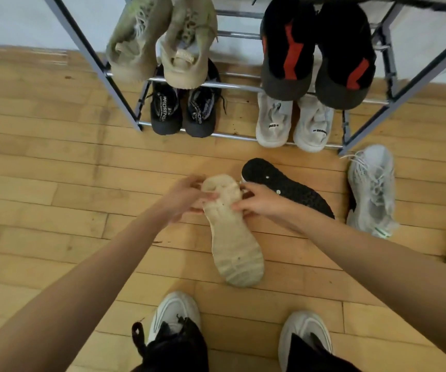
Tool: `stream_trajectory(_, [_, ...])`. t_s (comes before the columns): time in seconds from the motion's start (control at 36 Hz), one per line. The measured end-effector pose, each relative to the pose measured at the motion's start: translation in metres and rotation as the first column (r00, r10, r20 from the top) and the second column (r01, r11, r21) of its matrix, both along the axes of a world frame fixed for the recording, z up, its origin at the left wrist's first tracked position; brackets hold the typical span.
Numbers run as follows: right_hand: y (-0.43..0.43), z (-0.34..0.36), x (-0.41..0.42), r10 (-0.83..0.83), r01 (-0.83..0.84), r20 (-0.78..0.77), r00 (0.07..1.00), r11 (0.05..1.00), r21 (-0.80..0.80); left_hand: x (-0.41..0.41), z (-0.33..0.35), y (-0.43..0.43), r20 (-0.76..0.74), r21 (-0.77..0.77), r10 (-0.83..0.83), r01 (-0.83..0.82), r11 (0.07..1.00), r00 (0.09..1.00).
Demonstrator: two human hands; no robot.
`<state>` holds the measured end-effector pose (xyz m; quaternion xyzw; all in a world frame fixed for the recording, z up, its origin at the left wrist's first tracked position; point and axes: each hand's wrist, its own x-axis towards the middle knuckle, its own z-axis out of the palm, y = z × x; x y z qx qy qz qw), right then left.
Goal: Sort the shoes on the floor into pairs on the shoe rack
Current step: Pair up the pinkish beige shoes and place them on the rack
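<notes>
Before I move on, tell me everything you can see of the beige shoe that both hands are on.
The beige sneaker is turned sole up, so only its pale, rubbery-looking tread shows. The tread is grooved, scuffed and dirty. The sneaker lies lengthwise, one end toward the metal shoe rack and the other nearer the viewer. The left hand grips the far end from the left and the right hand from the right. Whether it rests on the wooden floor is unclear.

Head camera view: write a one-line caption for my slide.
Left hand and right hand grip an upturned beige shoe before the shoe rack.
</notes>
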<state>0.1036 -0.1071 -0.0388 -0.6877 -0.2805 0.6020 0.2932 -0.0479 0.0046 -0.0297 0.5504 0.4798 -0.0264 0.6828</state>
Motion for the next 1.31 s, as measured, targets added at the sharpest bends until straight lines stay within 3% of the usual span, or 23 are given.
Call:
stream_trajectory(0.14, [0.026, 0.045, -0.001, -0.095, 0.069, 0.103, 0.990, 0.970, 0.232, -0.014, 0.046, 0.017, 0.251, 0.279, 0.064, -0.135, 0.951, 0.966])
stream_trajectory(0.25, [0.031, 0.080, -0.001, -0.068, 0.052, 0.034, 0.997, 0.936, 0.349, -0.028, 0.066, 0.008, 0.348, 0.625, -0.083, -0.165, 0.763, 0.934])
stream_trajectory(0.36, [0.026, 0.080, -0.004, -0.152, 0.214, -0.224, 0.963, 0.933, 0.289, -0.043, 0.041, -0.008, 0.210, 0.914, -0.277, -0.087, 0.397, 0.938])
stream_trajectory(0.44, [0.023, 0.055, -0.018, -0.152, 0.176, -0.131, 0.980, 0.965, 0.196, -0.057, 0.007, -0.017, 0.010, 0.971, -0.411, 0.090, 0.223, 0.912])
stream_trajectory(0.53, [0.017, 0.030, -0.036, -0.085, 0.087, -0.025, 0.996, 0.993, 0.085, -0.069, -0.020, -0.031, -0.260, 0.913, -0.489, 0.378, 0.157, 0.832])
stream_trajectory(0.64, [0.007, 0.005, -0.057, 0.069, -0.066, 0.042, 0.997, 0.996, -0.065, -0.089, -0.052, -0.050, -0.355, 0.816, -0.585, 0.547, 0.186, 0.729])
stream_trajectory(0.69, [0.005, -0.001, -0.065, 0.166, -0.156, 0.098, 0.981, 0.983, -0.099, -0.095, -0.059, -0.048, -0.241, 0.788, -0.522, 0.479, 0.387, 0.818])
stream_trajectory(0.78, [0.001, 0.002, -0.073, 0.243, -0.227, 0.116, 0.963, 0.965, -0.132, -0.093, -0.055, -0.044, -0.133, 0.658, -0.147, 0.198, 0.726, 0.980])
stream_trajectory(0.86, [-0.007, -0.003, -0.072, 0.287, -0.269, 0.123, 0.950, 0.953, -0.141, -0.081, -0.051, -0.046, -0.133, 0.481, 0.253, -0.161, 0.862, 0.958])
stream_trajectory(0.92, [-0.011, -0.006, -0.068, 0.299, -0.280, 0.156, 0.941, 0.951, -0.133, -0.070, -0.051, -0.051, -0.226, 0.288, 0.302, -0.233, 0.929, 0.926])
stream_trajectory(1.03, [-0.021, -0.008, -0.050, 0.269, -0.242, 0.269, 0.925, 0.962, -0.130, -0.052, -0.051, -0.055, -0.310, 0.096, 0.264, -0.247, 0.964, 0.913])
stream_trajectory(1.19, [-0.049, -0.007, -0.010, 0.059, -0.047, 0.432, 0.900, 0.998, -0.038, -0.040, -0.037, -0.054, -0.174, -0.239, 0.360, -0.394, 0.888, 0.917])
stream_trajectory(1.31, [-0.069, -0.003, 0.024, -0.146, 0.135, 0.510, 0.847, 0.989, 0.060, -0.026, -0.023, -0.073, -0.052, -0.227, 0.346, -0.349, 0.909, 0.937])
